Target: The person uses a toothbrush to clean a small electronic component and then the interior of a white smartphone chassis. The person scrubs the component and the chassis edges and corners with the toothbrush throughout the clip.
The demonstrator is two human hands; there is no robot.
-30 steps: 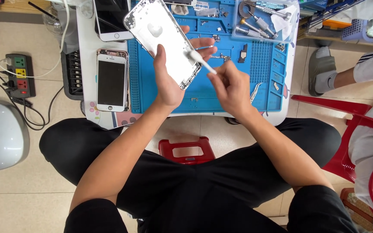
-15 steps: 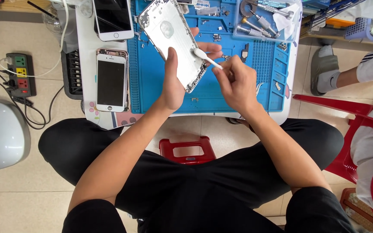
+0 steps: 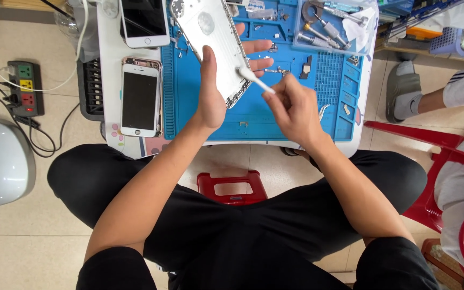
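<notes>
My left hand (image 3: 214,88) grips a white phone back housing (image 3: 210,37), held tilted above the blue work mat (image 3: 285,115). My right hand (image 3: 294,107) pinches a thin white swab stick (image 3: 254,80), whose tip touches the housing's right edge near its lower end. Both hands hover over the low table's front half.
Two phones lie left of the mat: one with a rose rim (image 3: 140,98), one white (image 3: 144,21). A clear tray of tools (image 3: 331,27) sits back right. A power strip (image 3: 22,88) and cables lie on the floor left. Another person's leg (image 3: 436,99) and red chair (image 3: 430,161) are right.
The housing and both hands have shifted slightly up and away over the mat. The swab tip has moved from the housing's lower corner up along its right edge.
</notes>
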